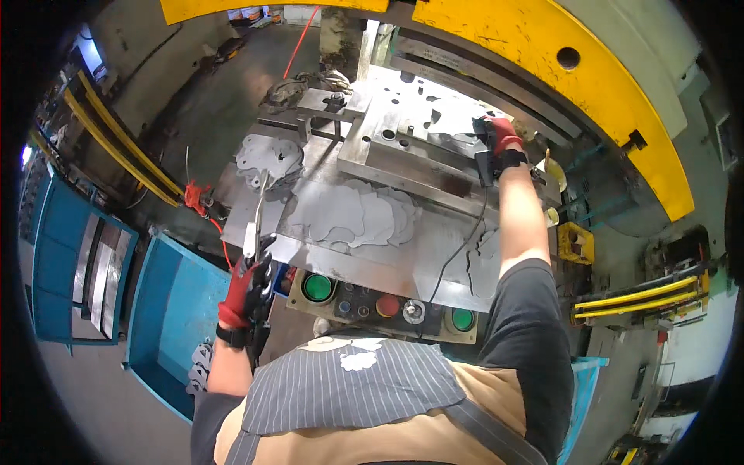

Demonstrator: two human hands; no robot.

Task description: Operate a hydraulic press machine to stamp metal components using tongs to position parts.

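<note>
My left hand (246, 288), in a red and black glove, is closed round a long thin metal tool (256, 217) that looks like tongs. The tool's far tip lies over a stack of flat grey metal pieces (270, 157) at the table's left. My right hand (500, 138), gloved the same way, reaches far forward to the press die (418, 159). Its fingers are closed at the right edge of a bright flat metal piece (456, 118) lying on the die; glare blurs the piece's outline. More flat grey pieces (356, 213) lie overlapped on the table between my hands.
The yellow press frame (542, 46) arches overhead at the far right. A control panel (364, 302) with green and red buttons runs along the table's near edge. A blue bin (167, 298) stands at lower left. A black cable (457, 248) crosses the table (434, 267).
</note>
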